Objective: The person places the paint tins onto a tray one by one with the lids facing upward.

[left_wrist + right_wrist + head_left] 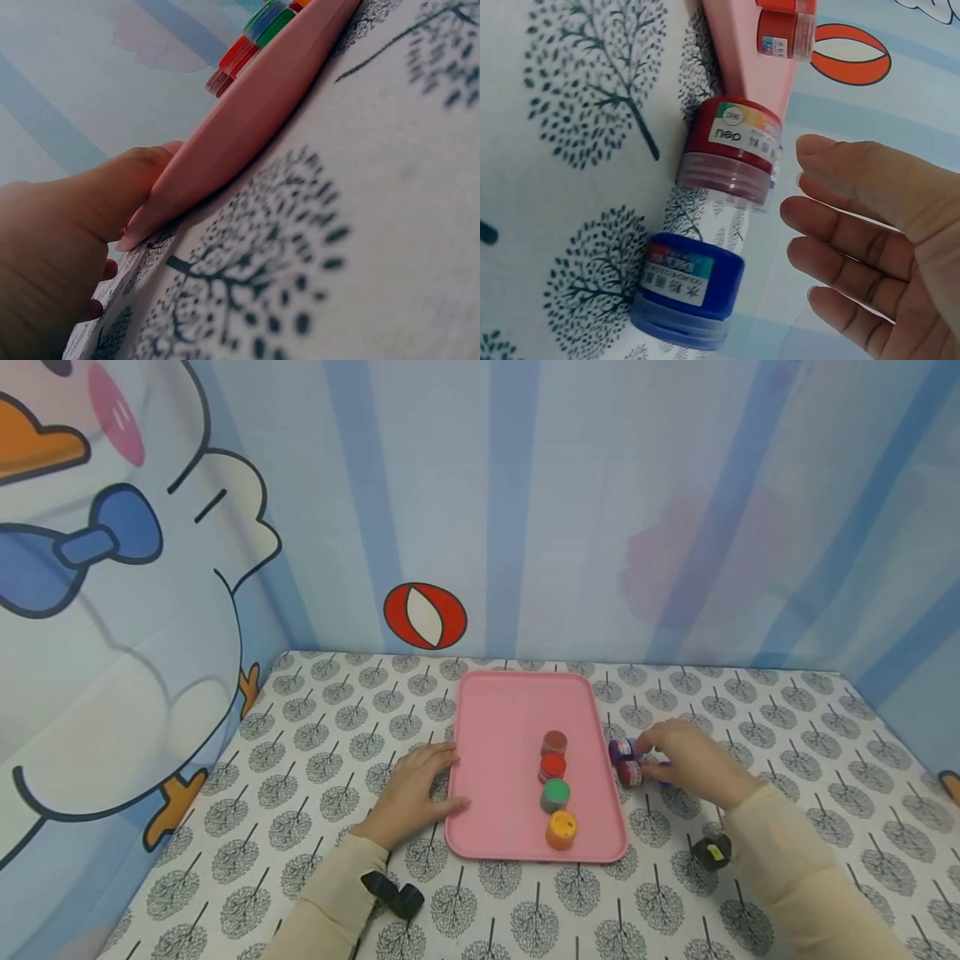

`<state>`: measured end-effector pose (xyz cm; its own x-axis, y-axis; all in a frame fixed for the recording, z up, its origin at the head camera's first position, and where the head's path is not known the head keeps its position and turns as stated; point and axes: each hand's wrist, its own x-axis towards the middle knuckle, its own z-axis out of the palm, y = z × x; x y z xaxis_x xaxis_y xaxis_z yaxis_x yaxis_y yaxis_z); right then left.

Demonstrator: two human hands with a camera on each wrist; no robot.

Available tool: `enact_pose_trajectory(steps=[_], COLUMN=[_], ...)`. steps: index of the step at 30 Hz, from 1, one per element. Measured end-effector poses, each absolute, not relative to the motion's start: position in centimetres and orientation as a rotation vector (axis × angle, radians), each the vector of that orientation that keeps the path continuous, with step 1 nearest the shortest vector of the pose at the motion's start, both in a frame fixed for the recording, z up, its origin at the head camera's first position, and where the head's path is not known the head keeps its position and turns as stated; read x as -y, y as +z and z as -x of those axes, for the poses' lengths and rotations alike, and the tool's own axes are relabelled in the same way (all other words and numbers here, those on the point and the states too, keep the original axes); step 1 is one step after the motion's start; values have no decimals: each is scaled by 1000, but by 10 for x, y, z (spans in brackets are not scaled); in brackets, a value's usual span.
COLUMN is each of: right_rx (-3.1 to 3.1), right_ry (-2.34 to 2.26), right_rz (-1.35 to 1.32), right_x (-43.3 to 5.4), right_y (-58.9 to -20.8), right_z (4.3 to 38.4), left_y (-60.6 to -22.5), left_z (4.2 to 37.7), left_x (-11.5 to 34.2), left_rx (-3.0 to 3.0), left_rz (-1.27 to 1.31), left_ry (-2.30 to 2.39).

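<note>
Along the left rim of the pink tray (495,760) rests my left hand (416,789), its thumb laid on the edge. My right hand (693,760) reaches beside the tray's right edge, over paint jars on the cloth. Its fingers are relaxed and apart from the jars in the right wrist view. Nearest are a dark red paint jar (731,142) and a blue paint jar (690,281), both labelled and with clear lids. A purple paint jar (621,749) lies behind the red one, against the tray's side. The hand partly covers the blue jar in the head view.
Inside the tray, a brown jar (554,742), a red jar (552,767), a green jar (555,794) and a yellow-orange jar (561,829) form a line right of centre. A tree-patterned cloth (510,910) covers the table. Behind hangs a printed curtain (570,527).
</note>
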<state>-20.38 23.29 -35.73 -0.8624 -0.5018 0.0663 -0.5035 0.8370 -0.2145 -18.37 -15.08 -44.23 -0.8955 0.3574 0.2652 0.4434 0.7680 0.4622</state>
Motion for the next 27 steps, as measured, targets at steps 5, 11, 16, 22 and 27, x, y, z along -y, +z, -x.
enact_pose_trajectory(steps=[5, 11, 16, 22, 27], right_rx=[3005, 2990, 2977, 3014, 3004], right_ry=[369, 352, 311, 280, 227], right_rz=[-815, -829, -832, -791, -774], right_x=[-236, -238, -239, -236, -233], right_y=[-362, -368, -374, -377, -377], right_z=[203, 203, 204, 204, 202], left_y=[-442, -442, -442, -442, -442], left_z=[184, 183, 182, 183, 182], left_x=[151, 151, 150, 150, 150], left_rx=[2795, 2793, 2796, 2793, 2801], left_rz=[641, 636, 632, 633, 627], left_ry=[-791, -793, -799, -802, -807])
